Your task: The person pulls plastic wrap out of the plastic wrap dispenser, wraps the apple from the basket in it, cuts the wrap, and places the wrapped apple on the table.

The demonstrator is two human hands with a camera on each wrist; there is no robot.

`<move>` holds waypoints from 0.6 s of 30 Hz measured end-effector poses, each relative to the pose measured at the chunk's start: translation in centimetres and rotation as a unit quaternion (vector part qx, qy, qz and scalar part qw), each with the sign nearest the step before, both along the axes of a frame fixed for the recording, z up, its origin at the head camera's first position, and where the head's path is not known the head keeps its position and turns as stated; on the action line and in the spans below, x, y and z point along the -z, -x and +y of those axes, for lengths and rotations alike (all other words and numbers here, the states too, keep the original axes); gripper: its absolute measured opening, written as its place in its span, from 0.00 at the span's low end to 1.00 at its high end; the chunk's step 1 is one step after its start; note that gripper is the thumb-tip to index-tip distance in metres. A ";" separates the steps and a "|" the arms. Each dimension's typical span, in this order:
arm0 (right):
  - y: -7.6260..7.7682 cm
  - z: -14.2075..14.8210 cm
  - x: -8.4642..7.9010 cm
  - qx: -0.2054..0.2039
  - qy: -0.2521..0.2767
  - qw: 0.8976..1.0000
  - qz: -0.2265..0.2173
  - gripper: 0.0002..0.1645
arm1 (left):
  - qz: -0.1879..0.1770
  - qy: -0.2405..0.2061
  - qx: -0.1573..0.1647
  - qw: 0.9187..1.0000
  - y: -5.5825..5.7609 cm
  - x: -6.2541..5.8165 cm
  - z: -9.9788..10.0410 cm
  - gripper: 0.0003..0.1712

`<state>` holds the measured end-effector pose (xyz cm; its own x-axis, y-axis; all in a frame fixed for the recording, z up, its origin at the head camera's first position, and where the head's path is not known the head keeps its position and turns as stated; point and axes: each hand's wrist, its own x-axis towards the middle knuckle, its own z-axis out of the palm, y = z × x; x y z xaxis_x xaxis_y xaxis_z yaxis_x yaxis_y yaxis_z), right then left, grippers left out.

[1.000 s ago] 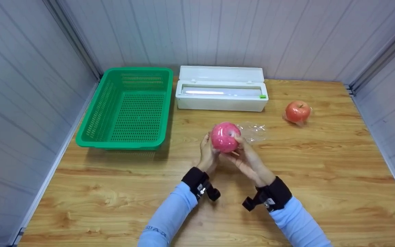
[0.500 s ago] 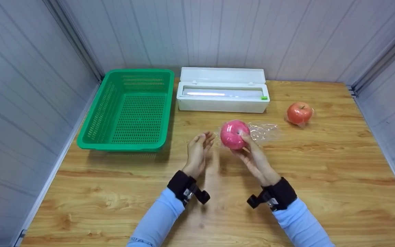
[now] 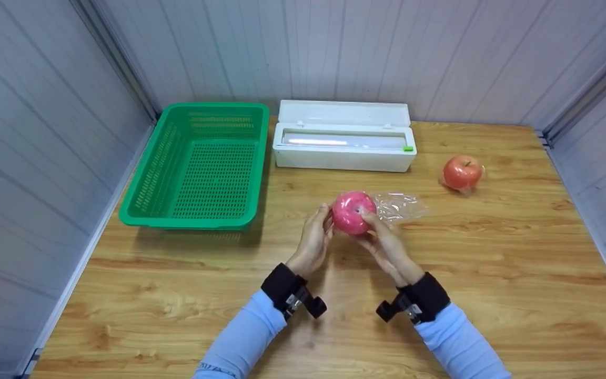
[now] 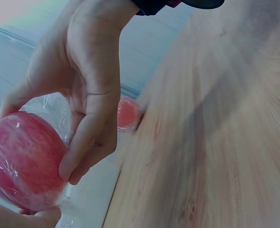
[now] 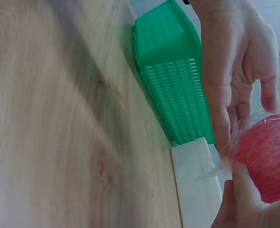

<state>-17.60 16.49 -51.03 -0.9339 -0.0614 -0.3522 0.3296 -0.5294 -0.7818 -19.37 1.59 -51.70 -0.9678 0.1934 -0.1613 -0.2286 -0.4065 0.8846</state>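
In the head view, my right hand [image 3: 387,247] holds a pink-red apple [image 3: 353,210], thumb by its stem hollow and fingers underneath. Clear plastic film [image 3: 400,207] spreads out to the right of the apple, and film also covers its skin in both wrist views. My left hand [image 3: 311,239] lies along the apple's left side. From the right wrist view, the left hand [image 5: 235,57] shows nearly straight fingers at a loose flap of the film, its thumb at the apple's top. The right hand [image 4: 90,71] curls round the apple [image 4: 25,161] in the left wrist view.
A green plastic basket [image 3: 255,184] stands at the left. Behind the hands is a white box [image 3: 345,160] with its lid up and a film roll inside. A second, film-wrapped apple [image 3: 462,172] sits at the right on the wooden table [image 3: 492,273]. Walls enclose three sides.
My left hand moved away from the apple to the left, then came back against its side. The right hand kept hold of the apple, shifting right and then back left. The film now reaches further right.
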 end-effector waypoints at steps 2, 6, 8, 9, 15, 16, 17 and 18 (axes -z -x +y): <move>0.0 0.1 0.2 -0.004 0.000 1.000 -0.001 0.35 | 0.001 0.007 0.008 1.000 0.0 0.1 0.1 0.28; 0.1 0.1 0.6 -0.017 0.002 1.000 -0.003 0.38 | -0.009 0.022 0.021 1.000 -0.4 -0.9 0.3 0.28; 0.1 0.2 0.7 -0.023 0.001 1.000 -0.001 0.39 | -0.011 0.024 0.024 0.999 -0.3 -0.9 0.4 0.28; 0.1 0.2 0.7 -0.024 0.000 1.000 -0.001 0.39 | -0.012 0.025 0.024 0.999 -0.2 -0.9 0.5 0.28; -0.2 0.0 0.8 -0.031 -0.010 0.999 -0.001 0.36 | -0.023 0.028 0.024 0.999 0.0 -0.6 0.7 0.28; -0.2 0.0 0.7 -0.034 -0.012 0.999 -0.002 0.36 | -0.028 0.028 0.023 0.999 0.0 -0.5 0.8 0.28; -0.3 -0.1 0.7 -0.036 -0.012 0.999 -0.002 0.36 | -0.033 0.028 0.022 0.999 0.0 -0.5 0.8 0.28; -0.3 -0.1 0.7 -0.039 -0.012 0.999 -0.003 0.36 | -0.036 0.027 0.021 0.999 0.0 -0.5 0.8 0.28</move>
<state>-17.28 16.37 -51.68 -0.9248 -0.1251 -0.3592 0.3730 -0.4836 -0.7918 -19.41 2.44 -51.22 -0.9448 0.2219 -0.2411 -0.3076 -0.3476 0.8858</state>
